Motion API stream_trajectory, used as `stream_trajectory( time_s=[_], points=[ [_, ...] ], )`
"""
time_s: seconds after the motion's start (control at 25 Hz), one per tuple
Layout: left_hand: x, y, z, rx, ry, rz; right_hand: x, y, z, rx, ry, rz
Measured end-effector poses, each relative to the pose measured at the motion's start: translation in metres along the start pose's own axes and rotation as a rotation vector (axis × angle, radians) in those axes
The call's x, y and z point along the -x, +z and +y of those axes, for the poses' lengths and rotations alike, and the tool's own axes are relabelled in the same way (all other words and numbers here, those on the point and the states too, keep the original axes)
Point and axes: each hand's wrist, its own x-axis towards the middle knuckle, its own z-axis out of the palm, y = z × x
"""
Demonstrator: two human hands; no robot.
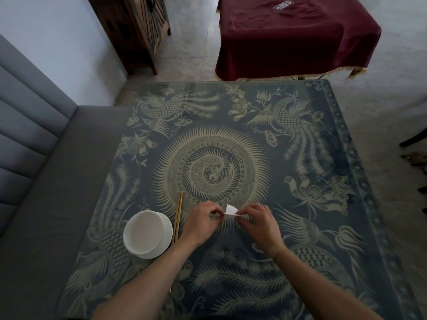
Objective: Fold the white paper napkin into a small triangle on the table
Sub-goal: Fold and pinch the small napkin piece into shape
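The white paper napkin (230,210) is folded small, with a pointed white flap showing between my two hands near the front middle of the table (300,227). My left hand (203,221) pinches its left side with curled fingertips. My right hand (258,221) pinches its right side and covers part of it. The napkin sits just above or on the patterned cloth; I cannot tell whether it touches.
A white bowl (147,234) stands left of my left hand, with wooden chopsticks (178,217) lying between them. A grey sofa (34,181) borders the table's left side. A maroon-covered table (295,38) stands beyond the far edge.
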Motion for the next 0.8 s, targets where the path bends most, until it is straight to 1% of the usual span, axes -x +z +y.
stream_trajectory(
  time_s=[0.08, 0.2, 0.28, 0.4, 0.6, 0.8],
  points=[
    [0.015, 0.007, 0.0, -0.11, 0.043, 0.021, 0.014, 0.001, 0.006, 0.091, -0.083, 0.028],
    [0.043, 0.023, -0.009, -0.19, 0.034, -0.005, 0.038, 0.008, 0.02, 0.206, -0.17, -0.018],
    [0.057, 0.033, -0.015, -0.243, 0.032, -0.067, 0.051, 0.013, 0.026, 0.242, -0.156, -0.064],
    [0.066, 0.043, -0.02, -0.267, 0.045, -0.147, 0.064, 0.018, 0.03, 0.232, -0.127, -0.097],
    [0.063, 0.05, -0.016, -0.26, 0.099, -0.156, 0.07, 0.015, 0.029, 0.24, -0.196, -0.11],
    [0.059, 0.055, -0.013, -0.265, 0.088, -0.158, 0.076, 0.014, 0.034, 0.251, -0.159, -0.095]
  ],
)
